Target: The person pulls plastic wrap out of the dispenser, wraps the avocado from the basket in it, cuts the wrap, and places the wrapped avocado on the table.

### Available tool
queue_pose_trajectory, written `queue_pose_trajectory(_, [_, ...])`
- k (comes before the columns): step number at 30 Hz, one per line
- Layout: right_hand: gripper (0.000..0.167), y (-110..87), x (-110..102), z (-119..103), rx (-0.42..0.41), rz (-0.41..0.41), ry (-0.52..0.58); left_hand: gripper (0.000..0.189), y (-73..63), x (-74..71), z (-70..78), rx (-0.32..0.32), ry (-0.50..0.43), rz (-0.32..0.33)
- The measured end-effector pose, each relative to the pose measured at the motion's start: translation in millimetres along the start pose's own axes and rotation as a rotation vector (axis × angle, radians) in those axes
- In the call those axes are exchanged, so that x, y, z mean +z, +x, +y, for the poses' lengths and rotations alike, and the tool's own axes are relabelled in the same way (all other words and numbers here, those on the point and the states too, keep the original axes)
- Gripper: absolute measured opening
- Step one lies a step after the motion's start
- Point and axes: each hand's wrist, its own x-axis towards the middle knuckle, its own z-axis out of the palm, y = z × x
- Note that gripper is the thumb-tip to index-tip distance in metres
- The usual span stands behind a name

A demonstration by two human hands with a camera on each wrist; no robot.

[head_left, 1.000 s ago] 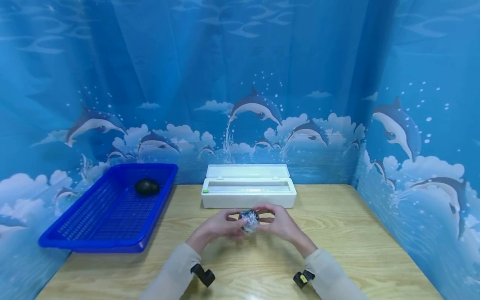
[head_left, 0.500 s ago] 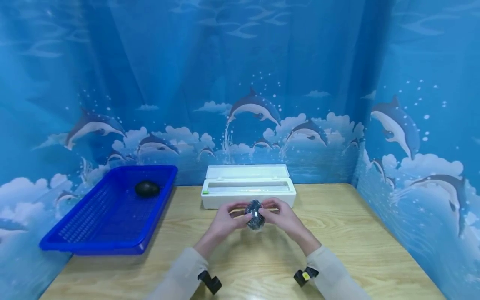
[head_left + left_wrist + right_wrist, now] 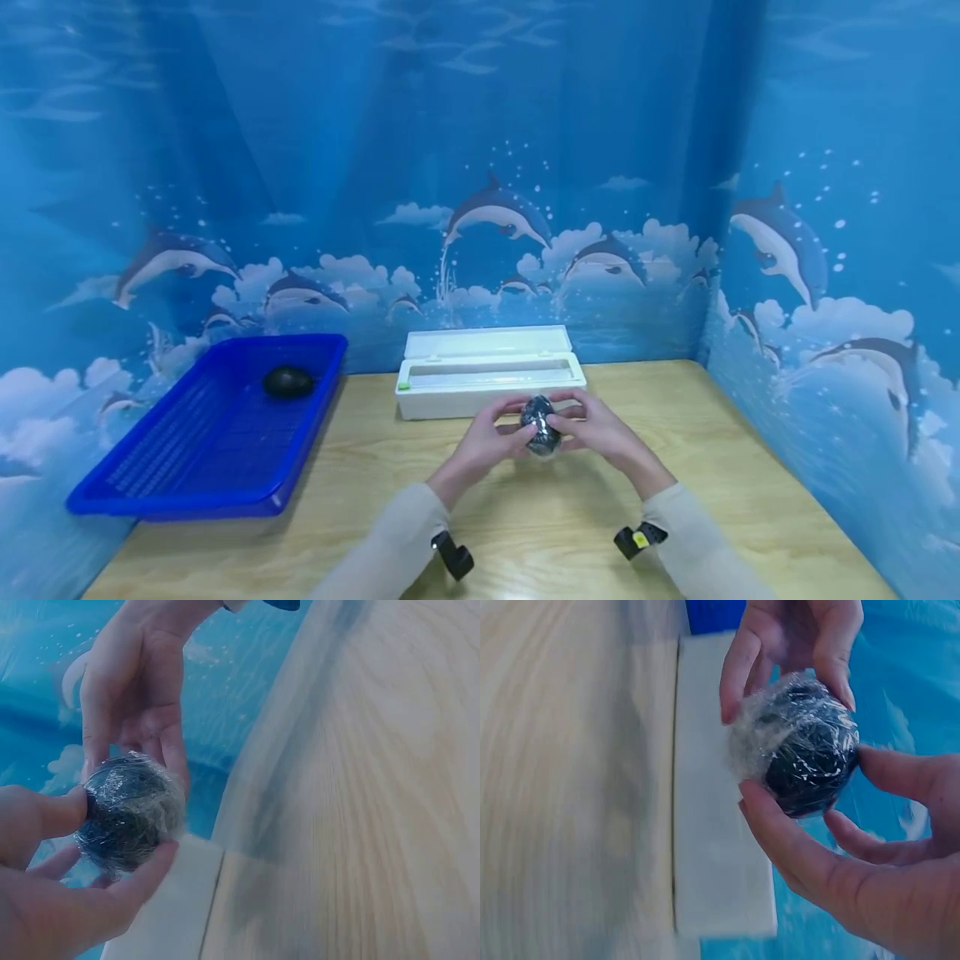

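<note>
Both hands hold one dark, rounded avocado wrapped in clear cling film, raised over the wooden table just in front of the white box. My left hand grips its left side, thumb on the near face. From the other side, the thumb and fingers of my right hand pinch it. In the right wrist view the film on the wrapped avocado looks crinkled and bunched whitish at one end. The left wrist view shows fingertips of both hands around the wrapped avocado.
A white cling film box with its lid raised stands at the table's back edge. To the left is a blue plastic basket holding another dark avocado. A dolphin-print curtain surrounds the wooden table.
Both hands have lifted the wrapped avocado slightly and turned it, so more of its dark side faces the head camera. The view has shifted a little, with the hands now further right.
</note>
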Motion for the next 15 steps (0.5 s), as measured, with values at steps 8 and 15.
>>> queue_pose_trajectory(8, [0.054,-20.4,-59.3,4.7,0.058,-0.025,-0.133,0.052,27.9,55.7,-2.6,0.02,-0.06,-0.066])
queue_pose_trajectory(15, [0.058,-31.0,-98.4,10.7,0.065,-0.053,-0.178,0.052,50.4,91.5,1.9,-0.023,-0.113,-0.075])
